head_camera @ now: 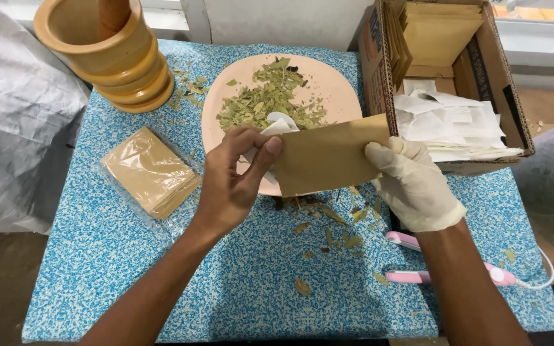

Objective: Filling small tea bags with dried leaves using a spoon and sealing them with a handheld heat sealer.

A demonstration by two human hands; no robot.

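My right hand (pixel 411 182), in a pale latex glove, grips the right end of a brown paper pouch (pixel 328 157) held over the near edge of a pink plate (pixel 335 90). My bare left hand (pixel 235 176) pinches the pouch's left end together with a small white sachet (pixel 277 125) at its mouth. Dried green leaves (pixel 267 99) are heaped on the plate behind the pouch.
A wooden mortar with pestle (pixel 107 48) stands at the back left. A clear-wrapped stack of brown pouches (pixel 149 170) lies left of the plate. A cardboard box (pixel 456 70) at the right holds pouches and white sachets. A pink handheld sealer (pixel 447 275) lies near my right forearm. Leaf bits litter the blue speckled tablecloth (pixel 251 282).
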